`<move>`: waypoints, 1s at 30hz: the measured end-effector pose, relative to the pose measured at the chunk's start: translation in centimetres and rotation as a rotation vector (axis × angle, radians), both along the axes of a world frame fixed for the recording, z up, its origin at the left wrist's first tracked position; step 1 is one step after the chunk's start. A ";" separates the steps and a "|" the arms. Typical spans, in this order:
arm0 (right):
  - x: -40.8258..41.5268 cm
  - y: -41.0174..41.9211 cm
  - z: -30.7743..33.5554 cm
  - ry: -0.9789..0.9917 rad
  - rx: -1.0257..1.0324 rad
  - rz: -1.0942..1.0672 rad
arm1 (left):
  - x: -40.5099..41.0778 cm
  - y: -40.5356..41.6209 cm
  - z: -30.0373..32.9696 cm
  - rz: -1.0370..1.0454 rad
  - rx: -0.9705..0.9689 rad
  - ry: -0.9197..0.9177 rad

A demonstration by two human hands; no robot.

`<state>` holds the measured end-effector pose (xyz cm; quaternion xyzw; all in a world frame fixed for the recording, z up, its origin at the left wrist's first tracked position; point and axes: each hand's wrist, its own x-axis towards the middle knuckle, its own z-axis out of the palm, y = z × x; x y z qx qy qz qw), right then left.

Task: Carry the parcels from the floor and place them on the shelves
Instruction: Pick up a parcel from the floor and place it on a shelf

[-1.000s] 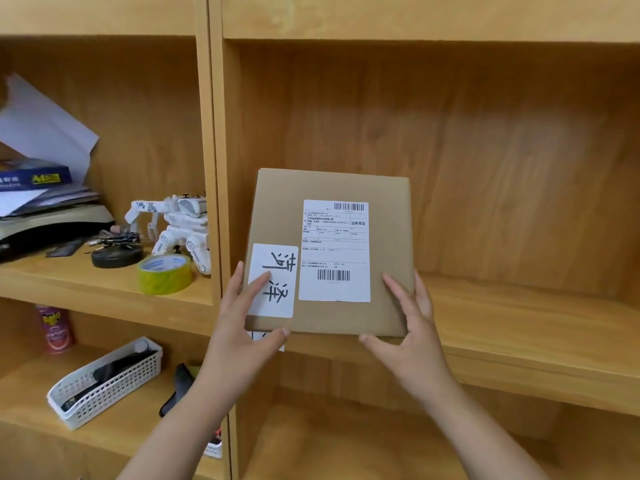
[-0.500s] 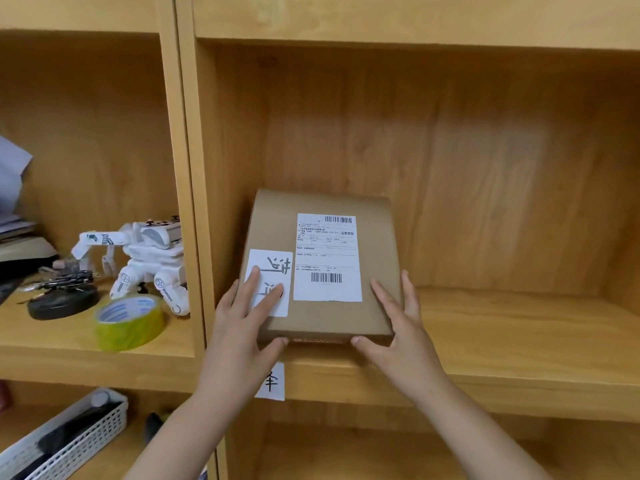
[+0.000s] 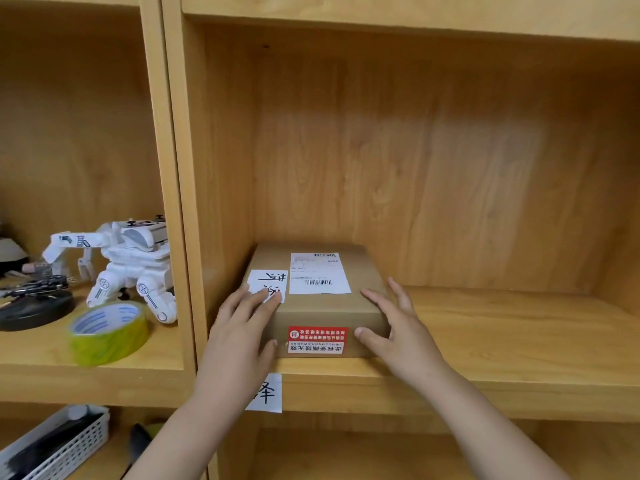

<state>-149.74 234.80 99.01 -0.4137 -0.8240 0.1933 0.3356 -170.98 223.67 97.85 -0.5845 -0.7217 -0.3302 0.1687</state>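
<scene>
A brown cardboard parcel [image 3: 360, 271] with a white shipping label, a handwritten white tag and a red sticker on its front face lies flat on the wooden shelf [image 3: 502, 341], against the left wall of the compartment. My left hand [image 3: 239, 334] holds its front left corner, fingers on top and thumb on the front face. My right hand [image 3: 398, 327] holds the front right corner the same way.
A paper tag [image 3: 266, 393] hangs on the shelf's front edge below the parcel. The left compartment holds a white toy robot [image 3: 128, 265], a yellow tape roll [image 3: 107, 332] and a black round object [image 3: 34, 306]. A white basket [image 3: 59, 441] sits lower left.
The parcel went from held upright in front of the shelf to lying flat on the shelf board, pushed further in. Both hands stayed on its front corners.
</scene>
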 end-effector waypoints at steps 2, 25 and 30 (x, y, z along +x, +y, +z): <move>0.0 0.2 -0.1 -0.023 0.002 0.006 | -0.2 0.3 -0.2 0.020 -0.032 0.085; -2.2 -1.9 -0.1 -0.164 0.232 -0.189 | 1.1 -0.4 0.6 -0.003 0.083 0.253; -1.5 -3.2 -1.2 -0.136 0.375 -0.290 | 2.9 0.5 -0.5 -0.172 0.142 0.226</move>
